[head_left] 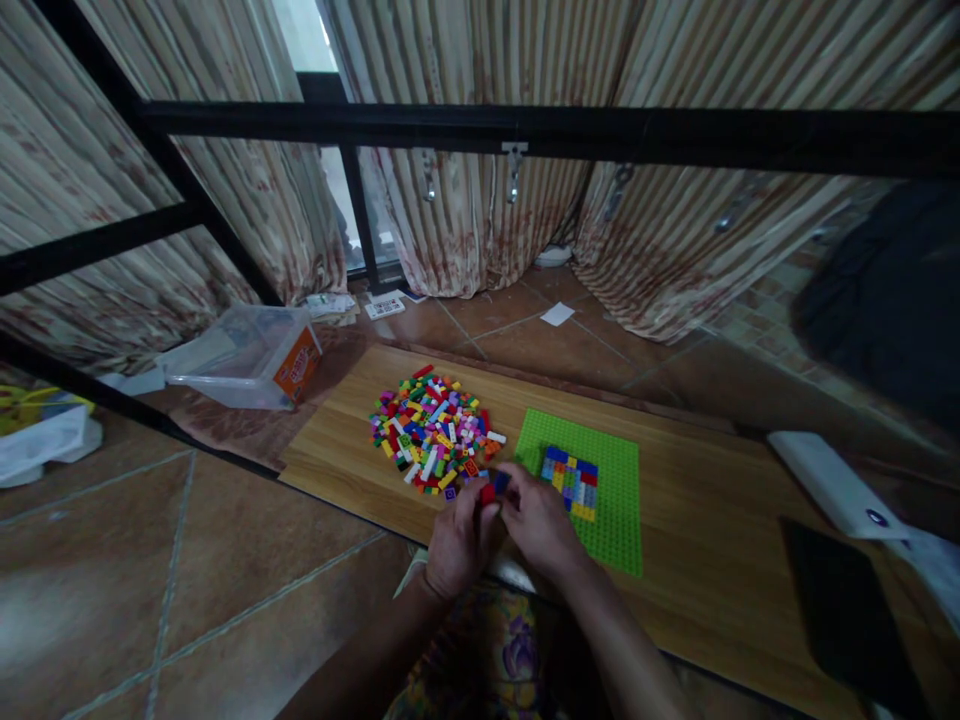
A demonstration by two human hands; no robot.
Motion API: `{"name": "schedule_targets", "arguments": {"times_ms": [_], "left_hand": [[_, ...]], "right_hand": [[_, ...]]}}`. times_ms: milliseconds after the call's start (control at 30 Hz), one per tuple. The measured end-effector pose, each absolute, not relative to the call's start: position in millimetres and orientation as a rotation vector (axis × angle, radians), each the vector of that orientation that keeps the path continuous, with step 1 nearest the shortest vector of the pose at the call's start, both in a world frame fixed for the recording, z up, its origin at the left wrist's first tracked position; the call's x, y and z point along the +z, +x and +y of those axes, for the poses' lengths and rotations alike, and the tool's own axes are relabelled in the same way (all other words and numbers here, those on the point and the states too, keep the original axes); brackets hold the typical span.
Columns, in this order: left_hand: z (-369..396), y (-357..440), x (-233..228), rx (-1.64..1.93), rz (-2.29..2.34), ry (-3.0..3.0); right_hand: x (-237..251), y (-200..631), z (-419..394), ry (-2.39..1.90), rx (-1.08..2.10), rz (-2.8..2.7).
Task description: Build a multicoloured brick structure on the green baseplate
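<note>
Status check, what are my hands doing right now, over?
Left hand pinching red brick. Right hand on blue brick. Brick pile and green baseplate alongside.

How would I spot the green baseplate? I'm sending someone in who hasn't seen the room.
Find the wooden board lying on the tiled floor. Right of the pile of loose bricks on it lies the green baseplate. It is the only flat bright-green square, with a small multicoloured patch of bricks built on it.

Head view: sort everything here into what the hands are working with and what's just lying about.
In use:
left hand holding a red brick
right hand holding a dark blue brick
brick pile
green baseplate
bricks laid on it

Lying about:
plastic tub
papers
white device
black slab
</note>
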State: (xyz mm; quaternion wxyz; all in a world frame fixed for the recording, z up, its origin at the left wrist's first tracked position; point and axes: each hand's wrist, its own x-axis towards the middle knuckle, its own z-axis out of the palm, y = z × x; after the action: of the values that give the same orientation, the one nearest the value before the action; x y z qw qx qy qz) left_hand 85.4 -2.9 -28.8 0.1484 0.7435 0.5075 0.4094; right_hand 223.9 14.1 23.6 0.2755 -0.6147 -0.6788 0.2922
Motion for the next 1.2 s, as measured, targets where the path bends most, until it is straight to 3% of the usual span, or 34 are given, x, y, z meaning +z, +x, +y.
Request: {"name": "schedule_targets", "arguments": {"times_ms": [233,967,1200], "left_hand": [[-3,83,-24,1.205,1.341,2.088],[-3,81,-13,1.186,1.234,1.945],[-5,81,-19,1.253,1.303,2.02]], "right_hand": [[17,222,3,-1.457,0.936,-1.719],[5,210,-16,-1.46,0.725,-1.645],[-1,227,-9,-1.663,0.471,-1.698]]}}
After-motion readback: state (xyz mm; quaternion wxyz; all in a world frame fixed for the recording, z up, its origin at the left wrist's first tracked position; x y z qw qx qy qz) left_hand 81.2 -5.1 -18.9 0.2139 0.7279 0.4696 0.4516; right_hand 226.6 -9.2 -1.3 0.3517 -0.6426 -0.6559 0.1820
